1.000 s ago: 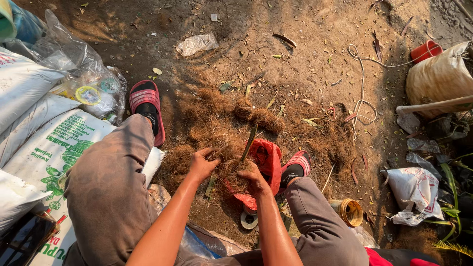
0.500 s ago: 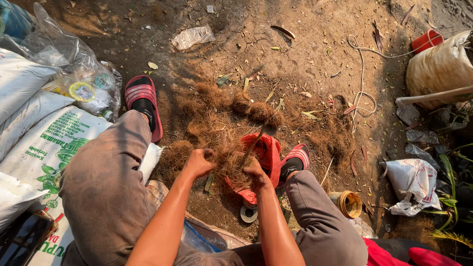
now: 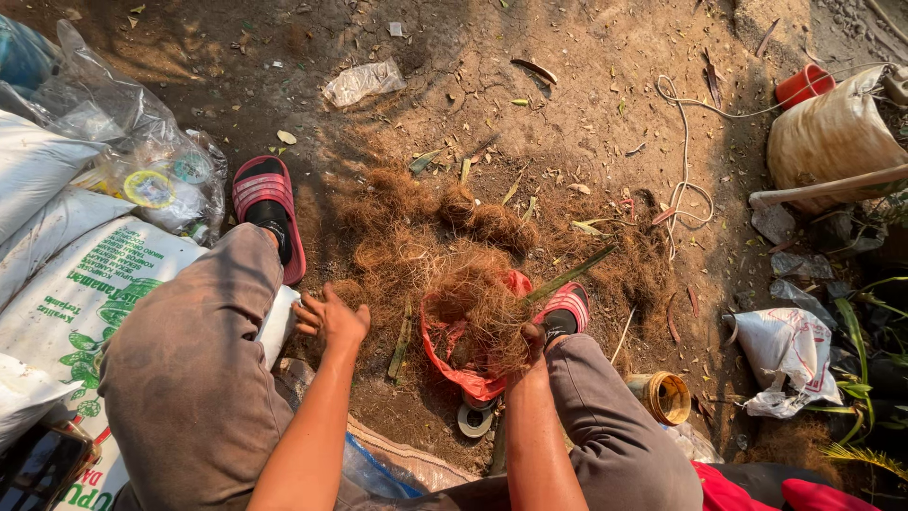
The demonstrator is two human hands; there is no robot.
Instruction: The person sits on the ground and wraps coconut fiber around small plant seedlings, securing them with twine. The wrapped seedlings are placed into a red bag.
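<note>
I sit over a dirt floor with a heap of brown coconut fibre between my feet. My right hand grips a clump of fibre and holds it above a red plastic bag; a thin green stick pokes out of the clump. My left hand hovers to the left with fingers spread and nothing in it, close to my left knee. Red-striped sandals are on my left foot and right foot.
White printed sacks and a clear plastic bag lie to the left. A brass-coloured can and a white bag sit at the right, with a tan sack, red cup and rope beyond.
Both hands were down in the fibre at the red bag. Now my left hand has let go and pulled away leftward, and my right hand has lifted a clump.
</note>
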